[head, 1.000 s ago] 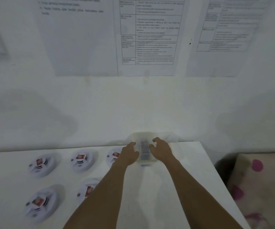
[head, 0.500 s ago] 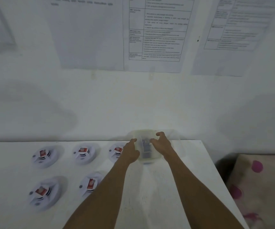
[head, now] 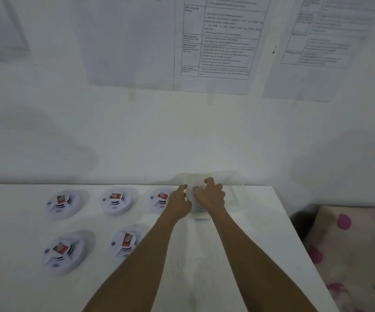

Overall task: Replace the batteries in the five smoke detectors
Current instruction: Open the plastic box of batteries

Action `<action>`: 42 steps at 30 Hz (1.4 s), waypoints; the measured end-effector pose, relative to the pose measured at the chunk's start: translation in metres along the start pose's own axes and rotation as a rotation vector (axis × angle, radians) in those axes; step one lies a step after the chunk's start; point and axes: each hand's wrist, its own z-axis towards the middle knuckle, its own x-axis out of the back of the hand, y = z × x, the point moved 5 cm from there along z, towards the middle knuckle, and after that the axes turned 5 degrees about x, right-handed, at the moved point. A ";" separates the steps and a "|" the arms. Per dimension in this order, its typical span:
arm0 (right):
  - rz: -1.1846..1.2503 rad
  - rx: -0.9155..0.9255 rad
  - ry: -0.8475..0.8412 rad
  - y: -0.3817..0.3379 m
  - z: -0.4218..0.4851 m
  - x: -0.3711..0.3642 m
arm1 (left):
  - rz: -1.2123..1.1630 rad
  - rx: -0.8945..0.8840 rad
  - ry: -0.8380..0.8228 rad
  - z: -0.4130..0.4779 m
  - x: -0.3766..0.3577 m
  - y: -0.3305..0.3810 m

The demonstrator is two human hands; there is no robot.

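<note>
Head view: both hands work at a clear plastic container (head: 238, 197) at the far edge of the white tabletop (head: 238, 255).

The lid that both hands gripped a second ago now appears slid to the right, so the box looks open. The left hand (head: 179, 204) rests loosely apart at its left side; the right hand (head: 211, 195) curls inside, grip unclear. Five smoke detectors (head: 64, 204) wait to the left, batteries still in.
</note>
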 end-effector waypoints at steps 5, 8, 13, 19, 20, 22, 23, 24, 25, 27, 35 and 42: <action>-0.232 0.024 0.022 0.000 -0.003 0.002 | 0.006 0.006 0.000 -0.005 -0.001 -0.001; -0.270 0.055 0.010 0.001 -0.005 0.005 | 0.050 0.016 0.004 -0.007 0.000 -0.003; -0.241 0.130 -0.003 0.011 -0.011 0.010 | 0.137 -0.001 -0.032 -0.010 0.005 -0.013; -0.197 0.191 -0.017 0.026 -0.021 0.013 | 0.260 -0.030 -0.116 -0.021 0.011 -0.020; -0.204 0.197 -0.019 0.027 -0.023 0.013 | 0.290 -0.032 -0.130 -0.024 0.013 -0.022; -0.221 0.205 -0.024 0.030 -0.028 0.013 | 0.335 -0.030 -0.166 -0.029 0.016 -0.025; -0.227 0.209 -0.027 0.031 -0.031 0.012 | 0.350 -0.031 -0.182 -0.032 0.018 -0.026; -0.234 0.215 -0.033 0.032 -0.033 0.011 | 0.366 -0.033 -0.194 -0.035 0.020 -0.027; -0.244 0.226 -0.047 0.032 -0.036 0.010 | 0.380 -0.039 -0.203 -0.038 0.022 -0.028; -0.277 0.256 -0.084 0.033 -0.043 0.007 | 0.410 -0.060 -0.213 -0.044 0.026 -0.031; -0.396 0.280 -0.172 0.048 -0.070 0.002 | 0.506 -0.184 -0.229 -0.073 0.041 -0.052; -0.242 0.175 -0.290 0.066 -0.110 -0.020 | 0.448 -0.227 -0.218 -0.099 0.055 -0.070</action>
